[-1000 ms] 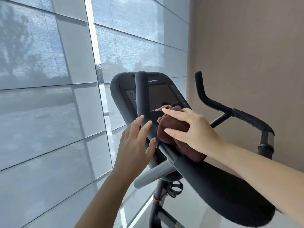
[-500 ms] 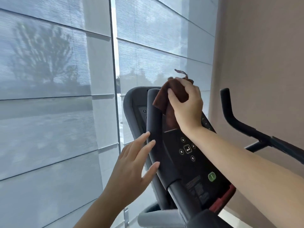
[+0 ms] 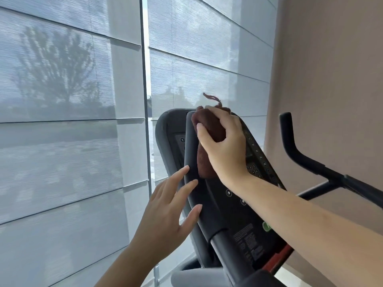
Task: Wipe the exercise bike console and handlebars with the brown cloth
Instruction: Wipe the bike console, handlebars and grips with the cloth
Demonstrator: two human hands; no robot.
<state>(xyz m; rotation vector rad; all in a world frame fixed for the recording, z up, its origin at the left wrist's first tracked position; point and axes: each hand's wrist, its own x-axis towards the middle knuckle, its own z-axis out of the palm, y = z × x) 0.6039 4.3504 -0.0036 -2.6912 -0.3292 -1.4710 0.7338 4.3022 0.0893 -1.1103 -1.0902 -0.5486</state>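
The black console (image 3: 257,204) of the exercise bike tilts up in the middle of the view, with round buttons and a green key on its face. My right hand (image 3: 224,146) grips the bunched brown cloth (image 3: 209,137) and presses it against the console's upper part, beside the top of the left handlebar (image 3: 191,177). A loose thread of the cloth sticks up above the console's rim. My left hand (image 3: 165,214) is spread with straight fingers, its fingertips touching the left handlebar lower down. The right handlebar (image 3: 294,150) rises untouched at the right.
A tall window with grey translucent blinds (image 3: 72,121) fills the left and back. A beige wall (image 3: 331,79) stands close behind the right handlebar. The bike's grey frame (image 3: 194,276) shows at the bottom.
My right hand carried the cloth from the console's lower part up to its top edge, then a little down beside the left handlebar. My left hand stayed by that handlebar.
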